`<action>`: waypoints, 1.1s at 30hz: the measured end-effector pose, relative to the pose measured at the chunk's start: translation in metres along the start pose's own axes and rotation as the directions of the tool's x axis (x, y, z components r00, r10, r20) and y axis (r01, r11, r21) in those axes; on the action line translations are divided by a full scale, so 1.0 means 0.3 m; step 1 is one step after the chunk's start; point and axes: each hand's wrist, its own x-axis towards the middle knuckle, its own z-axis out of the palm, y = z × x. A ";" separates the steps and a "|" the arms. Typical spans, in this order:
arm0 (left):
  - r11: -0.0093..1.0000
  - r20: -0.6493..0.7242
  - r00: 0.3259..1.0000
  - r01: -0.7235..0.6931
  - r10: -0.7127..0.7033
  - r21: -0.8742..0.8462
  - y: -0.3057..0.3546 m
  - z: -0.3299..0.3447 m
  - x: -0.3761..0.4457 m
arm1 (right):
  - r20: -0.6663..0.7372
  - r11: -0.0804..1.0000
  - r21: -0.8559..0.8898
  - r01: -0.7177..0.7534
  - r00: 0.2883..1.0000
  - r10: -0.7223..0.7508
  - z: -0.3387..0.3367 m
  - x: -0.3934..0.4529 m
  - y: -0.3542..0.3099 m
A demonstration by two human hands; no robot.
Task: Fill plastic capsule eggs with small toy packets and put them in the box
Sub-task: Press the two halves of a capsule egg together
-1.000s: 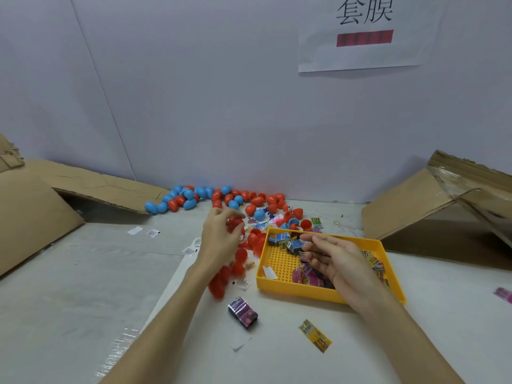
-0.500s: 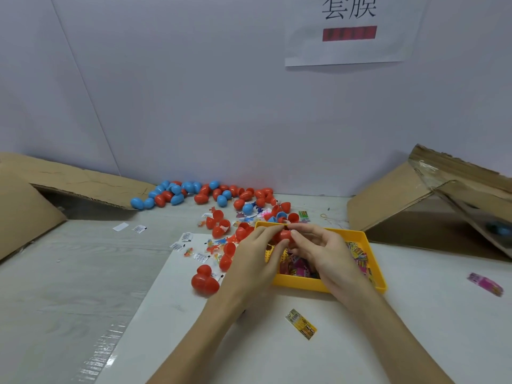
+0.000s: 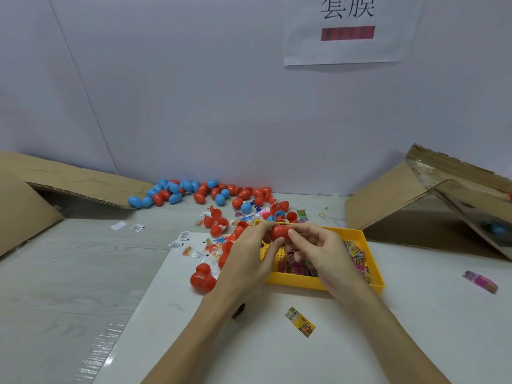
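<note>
Egg (image 3: 278,232), red, sits between both hands above the far left corner of the yellow tray (image 3: 372,275); the left hand (image 3: 249,256) pinches its left end with thumb and fingers, and the right hand (image 3: 318,250) pinches its right end with curled fingers. Nearest on the white counter (image 3: 360,342) lies a lone yellow packet (image 3: 299,321), with a dark packet (image 3: 238,310) mostly hidden under the left forearm. To the left sits a red egg pair (image 3: 202,278), touching each other. The tray holds a heap of pink and yellow packets (image 3: 357,254), piled toward its right and near sides, while its perforated floor shows bare at the left. At the right, well apart, lies a pink packet (image 3: 480,281). Beyond the tray, open red halves (image 3: 216,221), small toy bags (image 3: 194,250) and white slips (image 3: 137,228) are scattered. Farther still, a row of closed blue and red eggs (image 3: 194,193) runs along the wall. A cardboard box (image 3: 432,206) lies tipped at far right, something blue inside; another box (image 3: 41,187) lies at far left.
</note>
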 end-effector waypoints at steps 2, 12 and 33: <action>1.000 0.010 1.000 -0.004 0.005 -0.006 0.000 0.000 0.002 | -0.001 1.000 -0.007 0.011 1.000 -0.011 -0.001 0.000 0.002; 0.992 -0.056 0.991 0.121 -0.119 0.031 -0.004 -0.013 0.007 | -0.022 0.976 0.216 -0.028 0.999 0.033 -0.025 0.012 -0.017; 0.997 -0.045 0.996 0.072 -0.071 0.012 0.004 -0.020 0.006 | 0.011 0.653 -0.741 0.159 0.974 -0.225 -0.052 -0.017 -0.027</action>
